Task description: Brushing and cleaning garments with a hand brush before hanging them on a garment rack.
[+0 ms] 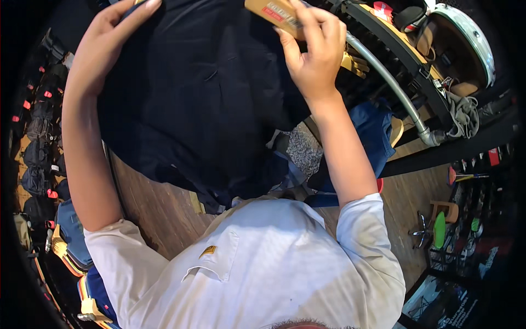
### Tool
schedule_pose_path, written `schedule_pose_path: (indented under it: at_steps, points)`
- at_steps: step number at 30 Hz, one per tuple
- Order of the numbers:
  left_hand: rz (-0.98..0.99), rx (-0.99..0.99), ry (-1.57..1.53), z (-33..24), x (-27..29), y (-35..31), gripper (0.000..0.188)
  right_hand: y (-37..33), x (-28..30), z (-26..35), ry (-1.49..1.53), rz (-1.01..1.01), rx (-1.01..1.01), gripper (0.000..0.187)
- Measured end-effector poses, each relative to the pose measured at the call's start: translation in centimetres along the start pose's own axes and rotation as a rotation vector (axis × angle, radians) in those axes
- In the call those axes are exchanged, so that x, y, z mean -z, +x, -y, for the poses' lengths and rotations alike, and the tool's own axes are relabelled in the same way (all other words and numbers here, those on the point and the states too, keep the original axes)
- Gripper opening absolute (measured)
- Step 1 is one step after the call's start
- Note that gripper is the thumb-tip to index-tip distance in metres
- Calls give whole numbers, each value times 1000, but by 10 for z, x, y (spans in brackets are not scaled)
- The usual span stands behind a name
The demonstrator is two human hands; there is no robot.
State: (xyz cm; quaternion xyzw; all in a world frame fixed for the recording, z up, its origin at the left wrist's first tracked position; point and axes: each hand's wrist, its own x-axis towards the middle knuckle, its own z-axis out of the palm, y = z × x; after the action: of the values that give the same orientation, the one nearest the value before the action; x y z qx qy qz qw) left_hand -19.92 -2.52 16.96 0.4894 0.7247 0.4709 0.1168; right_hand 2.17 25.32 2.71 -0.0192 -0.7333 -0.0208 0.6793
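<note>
A large dark navy garment hangs in front of me, held up at the top of the head view. My right hand is closed at its upper right, thumb and fingers pinching a flat tan piece with a printed red patch. It looks like the end of a wooden hanger. At the upper left my left hand is closed on the garment's edge, its fingertips partly cut off by the picture's edge. A sliver of tan shows beside them. The garment's lower folds hang close to my white shirt.
A curved metal pipe rail runs at the right, with blue jeans under it. Beyond stands a shelf with a white helmet. Dark bags line the left, above folded clothes on wooden hangers. The wood floor shows below.
</note>
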Motion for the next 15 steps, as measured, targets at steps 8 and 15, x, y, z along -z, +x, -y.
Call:
schedule_pose_path:
  at_steps: [8,15]
  points:
    - [-190,-241,57,-85,12,-4,32,-246,45,-18,111,1623,100,30]
    - [-162,-178,20,-62,20,-7,30,-6,30,54,299,308,89,48]
